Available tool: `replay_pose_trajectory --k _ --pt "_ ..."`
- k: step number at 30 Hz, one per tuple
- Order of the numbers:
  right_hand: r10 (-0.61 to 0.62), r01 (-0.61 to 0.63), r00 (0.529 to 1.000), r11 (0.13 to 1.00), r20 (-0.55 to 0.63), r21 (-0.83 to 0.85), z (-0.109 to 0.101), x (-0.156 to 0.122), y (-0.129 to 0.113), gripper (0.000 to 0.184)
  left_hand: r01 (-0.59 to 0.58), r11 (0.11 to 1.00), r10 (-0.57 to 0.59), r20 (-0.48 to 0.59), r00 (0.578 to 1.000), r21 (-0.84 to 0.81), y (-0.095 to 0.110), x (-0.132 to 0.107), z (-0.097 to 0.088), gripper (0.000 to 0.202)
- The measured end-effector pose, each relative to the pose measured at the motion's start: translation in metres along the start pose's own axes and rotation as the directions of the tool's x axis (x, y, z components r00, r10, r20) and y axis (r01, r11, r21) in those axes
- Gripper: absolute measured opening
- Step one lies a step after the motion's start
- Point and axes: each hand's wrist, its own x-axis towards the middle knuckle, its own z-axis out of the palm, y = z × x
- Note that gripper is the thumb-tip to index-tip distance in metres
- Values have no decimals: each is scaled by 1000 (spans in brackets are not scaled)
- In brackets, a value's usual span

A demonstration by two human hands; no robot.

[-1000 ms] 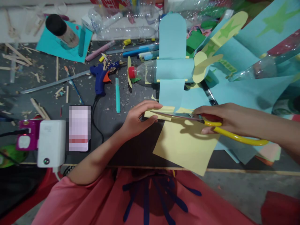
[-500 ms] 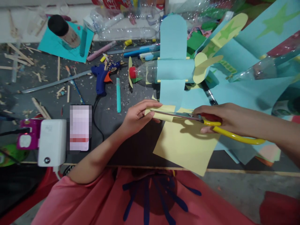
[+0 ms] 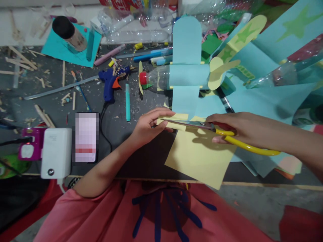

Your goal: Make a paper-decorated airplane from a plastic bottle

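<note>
My left hand (image 3: 151, 124) pinches the left end of a narrow yellow paper strip (image 3: 178, 125). My right hand (image 3: 224, 126) grips yellow-handled scissors (image 3: 248, 146), their blades pointing left along the strip, with the tips close to my left thumb. A larger yellow paper sheet (image 3: 199, 158) lies under the scissors and overhangs the table's front edge. Just behind my hands rests a plastic bottle (image 3: 161, 76) with a red cap, wrapped in light blue paper with blue paper wings (image 3: 186, 38) and a yellow paper tail (image 3: 217, 72).
On the left are a blue glue gun (image 3: 109, 84), a teal marker (image 3: 127, 102), a phone (image 3: 87, 137), and a white power bank (image 3: 56, 153). Wood scraps (image 3: 22, 58) litter the far left. Blue paper (image 3: 277, 104) and another decorated bottle (image 3: 282, 72) occupy the right.
My right hand and the scissors have shifted slightly left along the strip. My left hand keeps its pinch on the strip, almost unmoved.
</note>
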Motion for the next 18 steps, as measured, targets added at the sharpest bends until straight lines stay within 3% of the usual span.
replay_pose_trajectory --k 18 --pt "11 -12 999 999 39 32 -3 6 -5 57 -25 997 21 48 999 72 3 -3 1 24"
